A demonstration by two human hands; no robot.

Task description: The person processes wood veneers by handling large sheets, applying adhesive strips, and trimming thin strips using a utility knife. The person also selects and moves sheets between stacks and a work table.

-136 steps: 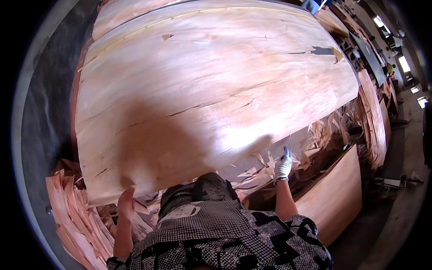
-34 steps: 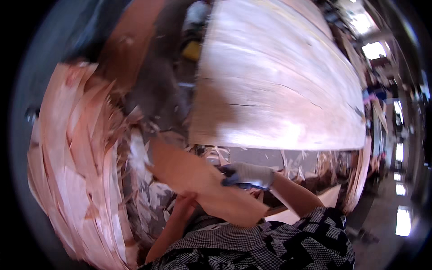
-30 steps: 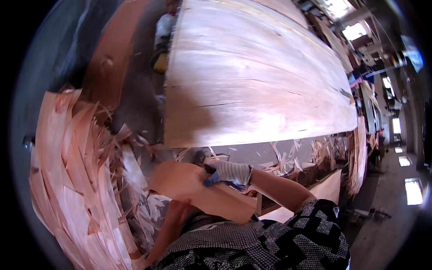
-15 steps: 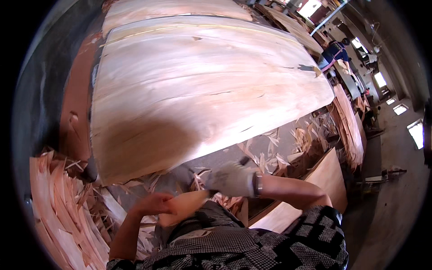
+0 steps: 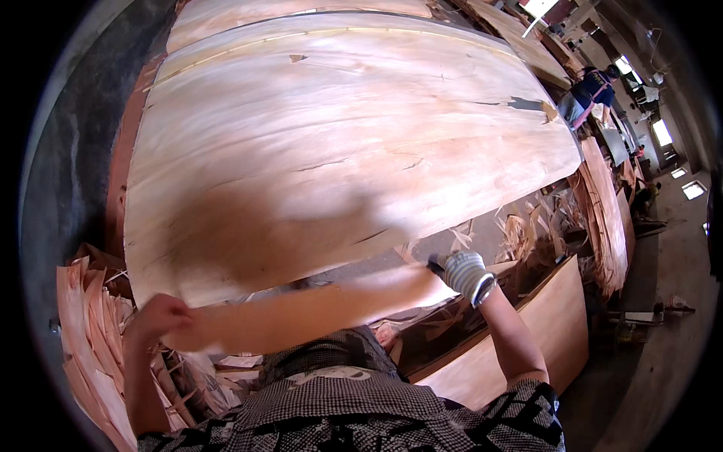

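Note:
A long strip of thin wood veneer [image 5: 309, 313] stretches across in front of my body, just off the near edge of a large veneer sheet [image 5: 339, 143]. At its left end, my bare left hand [image 5: 160, 316] has the fingers closed on the strip. My right hand [image 5: 463, 273], in a pale striped glove with a dark band at the wrist, grips the other end. Something dark shows at the right fingertips; whether it is part of the glove or a tool, I cannot tell. The big sheet has a few cracks and small holes, and a shadow falls over its near left part.
Stacked veneer scraps [image 5: 94, 339] lie at the left, and more strips [image 5: 602, 218] hang at the right. A pale board [image 5: 520, 339] leans close by my right arm. Torn scraps [image 5: 527, 230] litter the ground. Another person [image 5: 591, 94] works at the far right.
My hands have moved apart, left hand leftward and right hand rightward and up. The strip, earlier a short piece showing between them, now spans its length. The view has shifted slightly.

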